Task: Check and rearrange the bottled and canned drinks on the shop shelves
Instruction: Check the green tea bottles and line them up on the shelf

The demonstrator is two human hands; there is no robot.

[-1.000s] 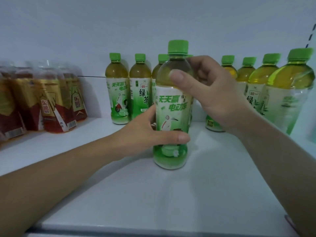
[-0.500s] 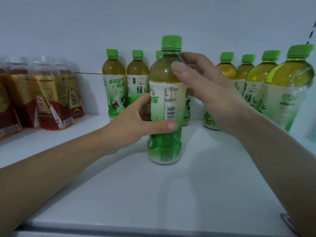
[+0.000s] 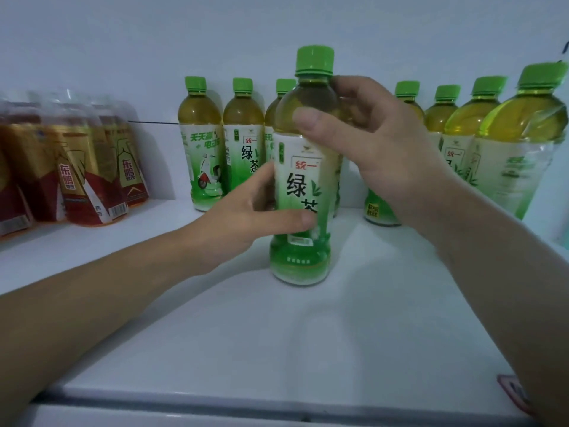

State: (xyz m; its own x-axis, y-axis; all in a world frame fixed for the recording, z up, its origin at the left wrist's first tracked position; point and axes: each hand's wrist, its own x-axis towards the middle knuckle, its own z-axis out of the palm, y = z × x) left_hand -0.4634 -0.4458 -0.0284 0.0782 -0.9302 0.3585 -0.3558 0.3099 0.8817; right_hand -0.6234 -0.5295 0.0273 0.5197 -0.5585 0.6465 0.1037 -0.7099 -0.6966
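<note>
Evidently for display, the green tea bottle point(image 3: 303, 180) stands label-forward on the shelf point(image 3: 277, 349). Likely to align it, the left hand point(image 3: 243, 217) wraps its waist and the right hand point(image 3: 378, 149) grips its shoulder.

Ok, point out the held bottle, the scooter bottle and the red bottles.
held bottle point(image 3: 297, 186): head view, front label.
scooter bottle point(image 3: 209, 177): head view, scooter picture.
red bottles point(image 3: 69, 180): head view, nearest label.
</note>
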